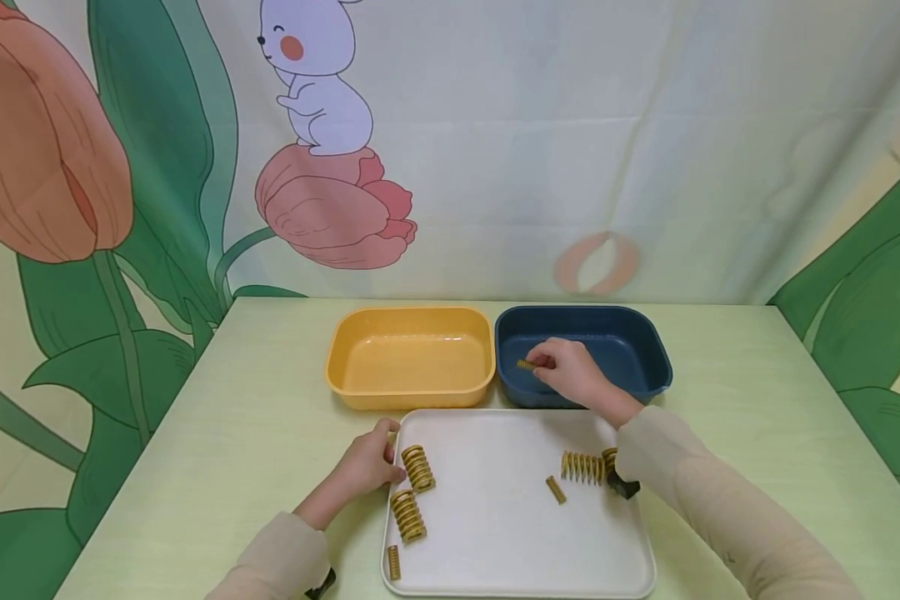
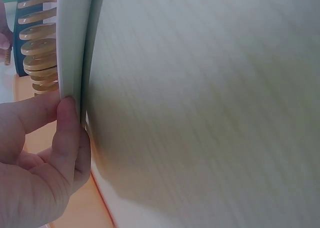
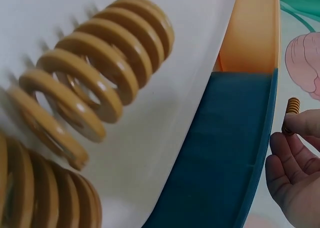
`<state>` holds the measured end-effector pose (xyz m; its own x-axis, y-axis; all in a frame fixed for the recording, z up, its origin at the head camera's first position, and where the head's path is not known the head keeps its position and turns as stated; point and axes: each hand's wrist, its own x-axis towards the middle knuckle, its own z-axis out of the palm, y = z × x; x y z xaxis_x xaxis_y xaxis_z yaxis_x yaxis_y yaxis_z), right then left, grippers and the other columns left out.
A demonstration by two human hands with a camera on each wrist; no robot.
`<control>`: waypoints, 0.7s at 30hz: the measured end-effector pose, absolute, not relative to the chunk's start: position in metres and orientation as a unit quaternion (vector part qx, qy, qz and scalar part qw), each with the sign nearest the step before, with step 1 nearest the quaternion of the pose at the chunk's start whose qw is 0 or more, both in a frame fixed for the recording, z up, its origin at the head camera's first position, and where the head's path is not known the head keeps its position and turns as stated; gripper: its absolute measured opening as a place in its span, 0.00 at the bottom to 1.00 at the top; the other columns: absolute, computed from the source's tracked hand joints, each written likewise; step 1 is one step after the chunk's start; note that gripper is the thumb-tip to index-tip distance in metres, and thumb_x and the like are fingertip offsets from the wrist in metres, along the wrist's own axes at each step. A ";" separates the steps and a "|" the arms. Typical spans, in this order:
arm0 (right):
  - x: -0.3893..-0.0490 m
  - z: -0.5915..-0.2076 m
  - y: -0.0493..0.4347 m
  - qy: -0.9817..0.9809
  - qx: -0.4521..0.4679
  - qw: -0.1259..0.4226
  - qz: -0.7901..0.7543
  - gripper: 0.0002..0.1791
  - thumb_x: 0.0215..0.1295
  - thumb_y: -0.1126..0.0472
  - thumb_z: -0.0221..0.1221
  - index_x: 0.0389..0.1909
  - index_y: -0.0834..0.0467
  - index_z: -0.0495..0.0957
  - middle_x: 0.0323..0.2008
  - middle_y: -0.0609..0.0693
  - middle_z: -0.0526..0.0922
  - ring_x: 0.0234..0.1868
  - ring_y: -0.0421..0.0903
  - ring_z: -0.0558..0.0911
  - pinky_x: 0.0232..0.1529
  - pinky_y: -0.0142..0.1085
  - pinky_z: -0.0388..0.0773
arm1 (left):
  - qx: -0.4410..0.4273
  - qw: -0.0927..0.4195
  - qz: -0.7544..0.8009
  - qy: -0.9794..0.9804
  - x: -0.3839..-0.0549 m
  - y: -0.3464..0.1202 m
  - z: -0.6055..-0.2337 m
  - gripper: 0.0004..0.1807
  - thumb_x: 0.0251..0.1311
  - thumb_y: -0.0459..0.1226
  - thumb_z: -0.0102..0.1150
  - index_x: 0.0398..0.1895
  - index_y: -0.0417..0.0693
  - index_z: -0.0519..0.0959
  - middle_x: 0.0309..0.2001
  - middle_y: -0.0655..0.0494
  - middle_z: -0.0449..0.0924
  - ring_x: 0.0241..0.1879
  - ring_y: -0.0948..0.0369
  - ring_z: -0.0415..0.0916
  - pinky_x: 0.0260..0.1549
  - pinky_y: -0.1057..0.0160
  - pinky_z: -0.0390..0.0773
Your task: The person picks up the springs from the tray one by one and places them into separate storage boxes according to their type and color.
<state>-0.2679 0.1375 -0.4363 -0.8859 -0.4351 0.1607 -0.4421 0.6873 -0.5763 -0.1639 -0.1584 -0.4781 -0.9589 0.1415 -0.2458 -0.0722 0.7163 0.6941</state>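
Observation:
Over the blue bin [image 1: 630, 321] my right hand [image 1: 568, 369] pinches a small gold spring [image 1: 526, 365] between thumb and fingers; the right wrist view shows the same small spring [image 3: 293, 106] sticking up from the grip. My left hand [image 1: 367, 458] grips the left rim of the white tray [image 1: 495, 525], thumb and fingers on the edge in the left wrist view. Beside that hand, two large gold springs [image 1: 417, 468] lie along the tray's left side, with a small spring [image 1: 394, 562] below them. On the right lie another large spring [image 1: 582, 467], one partly hidden by the sleeve, and a small spring [image 1: 556, 490].
A yellow bin [image 1: 410, 398] stands left of the blue one, their walls side by side behind the tray. All rest on a pale green table [image 1: 217, 467]. A printed curtain [image 1: 510, 167] hangs behind the table's back edge.

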 end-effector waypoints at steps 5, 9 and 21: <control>-0.271 -0.438 0.140 -0.920 0.235 0.004 0.315 0.08 0.53 0.68 0.58 0.35 0.61 0.79 0.30 0.52 0.78 0.29 0.43 0.74 0.32 0.35 0.73 | 0.019 0.142 0.378 0.914 -0.164 -0.158 -0.477 0.35 0.41 0.26 0.63 0.55 0.37 0.60 0.24 0.52 0.66 0.21 0.62 0.64 0.20 0.68 0.66; -0.274 -0.438 0.142 -0.922 0.229 0.000 0.313 0.07 0.53 0.68 0.57 0.34 0.61 0.79 0.30 0.53 0.78 0.29 0.44 0.74 0.32 0.36 0.73 | 0.019 0.141 0.379 0.914 -0.164 -0.159 -0.477 0.34 0.41 0.25 0.63 0.55 0.37 0.61 0.24 0.52 0.67 0.21 0.62 0.64 0.20 0.68 0.67; -0.282 -0.443 0.146 -0.924 0.202 -0.028 0.322 0.08 0.54 0.69 0.57 0.35 0.61 0.79 0.30 0.53 0.77 0.29 0.45 0.73 0.31 0.35 0.72 | 0.019 0.141 0.378 0.915 -0.164 -0.159 -0.479 0.34 0.41 0.26 0.63 0.55 0.37 0.61 0.24 0.51 0.67 0.21 0.62 0.64 0.20 0.68 0.66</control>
<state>-0.2819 0.1457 -0.4431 -0.9168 -0.3917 0.0780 -0.3553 0.7109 -0.6070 -0.1642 -0.1591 -0.4794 -0.9597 0.1409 -0.2431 -0.0718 0.7137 0.6968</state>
